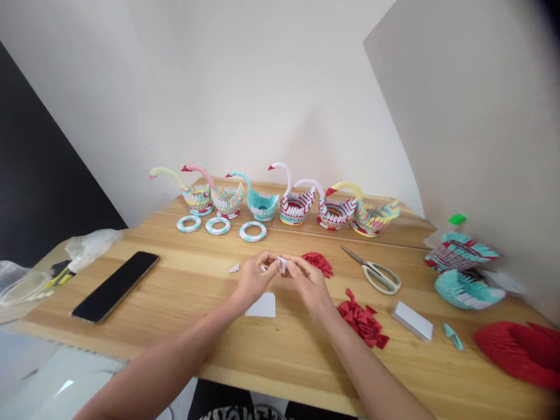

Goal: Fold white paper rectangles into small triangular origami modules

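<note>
Between my two hands, above the middle of the table, is a small folded piece of white paper (283, 264). My left hand (258, 272) pinches it from the left with thumb and forefinger. From the other side, the fingers of my right hand (308, 280) close on the same piece. Below my hands lies a stack of white paper slips (262, 305). A small folded white triangle (235, 268) rests on the wood just left of my left hand. Close by my right hand are a cluster of red folded pieces (318, 263) and a loose heap of red paper triangles (363, 321).
Several folded-paper swans (262, 205) line the table's back. Three paper rings (252, 231) lie before them. Scissors (378, 275), a white block (412, 321) and a red paper model (520, 353) are right; a phone (116, 286) and plastic bags (91, 248) are left.
</note>
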Motion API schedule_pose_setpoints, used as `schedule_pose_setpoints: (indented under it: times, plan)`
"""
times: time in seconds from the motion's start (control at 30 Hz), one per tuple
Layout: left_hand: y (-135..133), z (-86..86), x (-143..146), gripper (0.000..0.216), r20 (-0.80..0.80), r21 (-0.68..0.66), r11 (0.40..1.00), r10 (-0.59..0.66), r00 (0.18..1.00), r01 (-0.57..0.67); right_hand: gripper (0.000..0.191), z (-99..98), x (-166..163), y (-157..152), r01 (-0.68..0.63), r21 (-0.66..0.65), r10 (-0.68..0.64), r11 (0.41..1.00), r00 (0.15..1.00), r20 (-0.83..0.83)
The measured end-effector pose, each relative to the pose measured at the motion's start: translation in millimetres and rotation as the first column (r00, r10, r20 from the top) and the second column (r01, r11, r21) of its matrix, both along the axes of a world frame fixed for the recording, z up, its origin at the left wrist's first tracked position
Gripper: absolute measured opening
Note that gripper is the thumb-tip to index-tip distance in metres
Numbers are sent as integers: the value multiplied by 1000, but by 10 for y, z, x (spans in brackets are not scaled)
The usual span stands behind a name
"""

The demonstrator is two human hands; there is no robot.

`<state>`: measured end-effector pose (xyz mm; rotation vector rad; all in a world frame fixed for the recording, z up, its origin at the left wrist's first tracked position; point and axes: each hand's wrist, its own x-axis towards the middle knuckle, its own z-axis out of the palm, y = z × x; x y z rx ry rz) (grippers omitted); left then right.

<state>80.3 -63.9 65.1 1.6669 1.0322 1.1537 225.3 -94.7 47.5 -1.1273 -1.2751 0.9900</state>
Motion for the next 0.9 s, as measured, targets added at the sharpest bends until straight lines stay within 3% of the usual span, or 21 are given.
schedule_pose_setpoints:
  times: [0.13,0.23,0.33,0.5,0.7,0.8,0.9]
  plan:
    - [12,4,9,20,122,-100,981,-152,981,165,29,11,48,26,34,-52,-41,998,991,-129]
    - [23,5,14,23,221,-157,957,-206,953,243,27,13,66,41,25,-55,-32,998,991,-130]
    - [16,7,6,26,201,-144,965,-187,962,217,26,13,64,40,6,-31,-9,999,995,-97]
    - [-10,7,-7,21,22,-40,994,-104,994,105,21,-4,41,34,-10,-7,10,1000,998,-61]
    - [22,8,6,19,155,-177,960,-191,969,217,18,-25,42,45,40,-12,-41,999,994,-103]
    - [22,23,2,19,76,-177,963,-193,978,204,19,-23,44,43,40,-13,-41,999,996,-85]
    - [2,21,-6,16,-72,-87,984,-162,984,156,20,-14,41,38,22,-16,-23,1000,997,-78]
